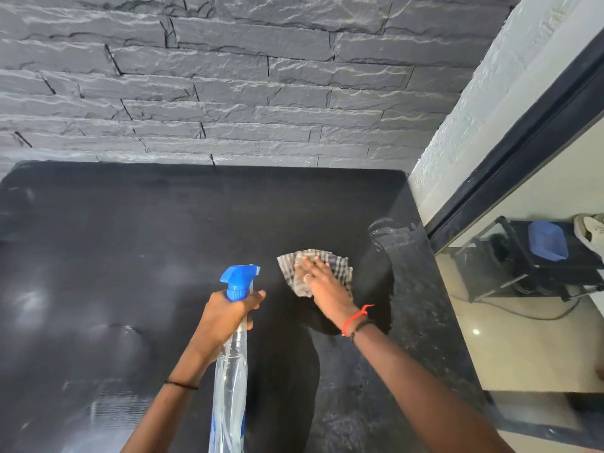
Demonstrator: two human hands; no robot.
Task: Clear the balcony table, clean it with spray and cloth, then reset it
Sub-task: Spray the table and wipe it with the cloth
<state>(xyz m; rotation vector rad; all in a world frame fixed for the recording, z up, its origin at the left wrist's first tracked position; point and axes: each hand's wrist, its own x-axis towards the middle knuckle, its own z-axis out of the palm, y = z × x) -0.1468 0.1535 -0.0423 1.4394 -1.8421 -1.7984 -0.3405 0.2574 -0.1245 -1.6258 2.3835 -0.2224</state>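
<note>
Balcony table [130,230] by the stone wall [228,76] bare: clearing done, I judge | my left hand [225,313] grips the spray bottle [230,371] by its neck | my right hand [322,286], fingers flat, presses the checked cloth [331,258] on the table's right side — wiping stage | reset left.

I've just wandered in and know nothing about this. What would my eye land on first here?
First, the clear spray bottle with its bright blue trigger head, gripped by the left hand low in the centre. Just right of it, the right hand presses flat on a checked cloth on the black table. Behind the table rises a rough dark grey stone wall.
</note>
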